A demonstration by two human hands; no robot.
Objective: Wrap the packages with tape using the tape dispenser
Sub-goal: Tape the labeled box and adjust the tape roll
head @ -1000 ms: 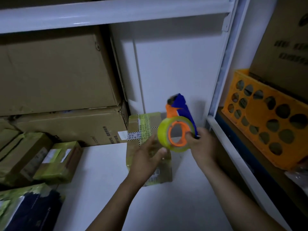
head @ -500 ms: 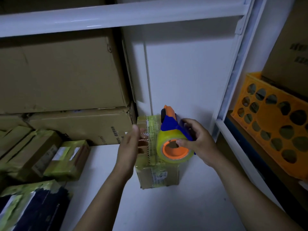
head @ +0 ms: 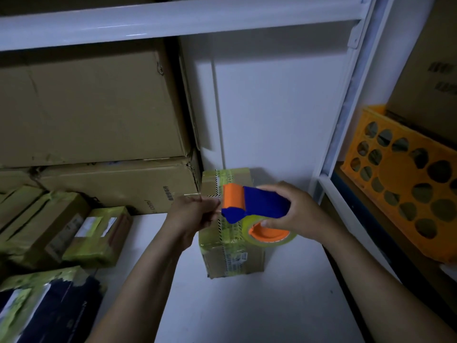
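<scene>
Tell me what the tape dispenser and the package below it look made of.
The tape dispenser: probably moulded plastic, by its smooth, evenly coloured orange and blue shell. The package: brown cardboard, matte with creased edges, banded with glossy yellowish tape.

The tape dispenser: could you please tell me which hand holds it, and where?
The right hand grips the tape dispenser round its blue body; whether the left hand pinches anything is unclear.

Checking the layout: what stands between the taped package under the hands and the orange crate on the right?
In the head view, the shelf's white upright post stands between the package and the orange crate.
</scene>
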